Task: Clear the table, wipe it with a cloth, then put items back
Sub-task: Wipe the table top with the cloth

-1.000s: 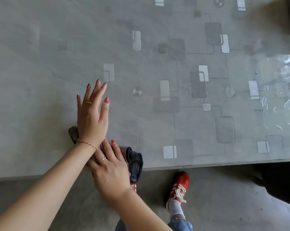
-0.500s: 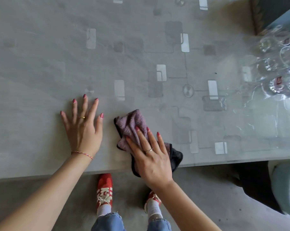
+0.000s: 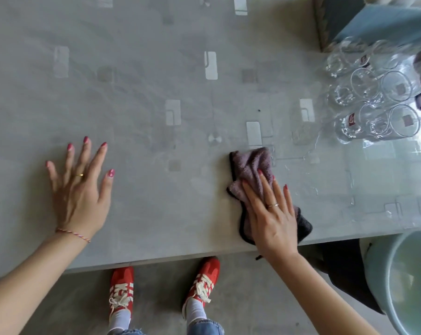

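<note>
A grey table [image 3: 170,209] with a glossy patterned cover fills the view. A purple-grey cloth with a dark edge [image 3: 251,166] lies crumpled near the front edge. My right hand [image 3: 272,213] presses flat on top of it, fingers spread. My left hand [image 3: 80,189] rests flat on the bare tabletop to the left, fingers apart, holding nothing. Several clear drinking glasses [image 3: 373,93] stand grouped at the far right of the table.
A pale green bucket [image 3: 402,281] stands on the floor at the lower right, beside a dark chair [image 3: 340,262]. A teal box [image 3: 373,20] sits at the back right corner. My red shoes [image 3: 122,288] are under the table's front edge.
My right hand has slid the cloth to the right along the front edge, away from my left hand. The view has shifted right, bringing the glasses and bucket in.
</note>
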